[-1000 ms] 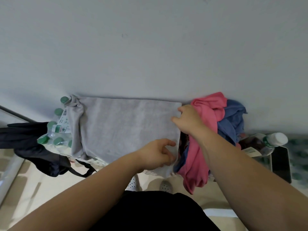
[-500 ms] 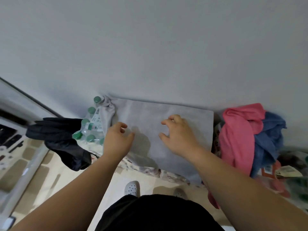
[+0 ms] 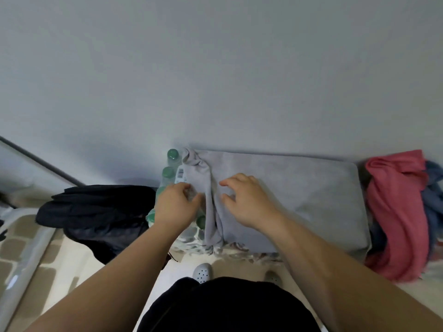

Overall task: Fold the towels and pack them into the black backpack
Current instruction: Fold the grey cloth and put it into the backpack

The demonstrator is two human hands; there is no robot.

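1. The grey towel (image 3: 299,195) lies spread flat against the wall, likely so that it can be folded; its left edge is rumpled over a pack of bottles (image 3: 171,155).
2. The black backpack (image 3: 96,209) sits just left of the grey towel, beyond the bottles, within easy reach for packing. A pink towel (image 3: 395,207) and a blue towel (image 3: 432,188) wait in a heap to its right.
3. The left hand (image 3: 176,207) curls its fingers at the grey towel's rumpled left edge; whether it has caught cloth I cannot tell.
4. The right hand (image 3: 247,202) rests on the towel just right of that edge, fingers spread and bent, gripping nothing, probably to pin the cloth.
5. A second ago both hands were at the towel's right edge. Half a second ago the right hand was mid-towel and the left near the left edge, and now both are at the left edge.
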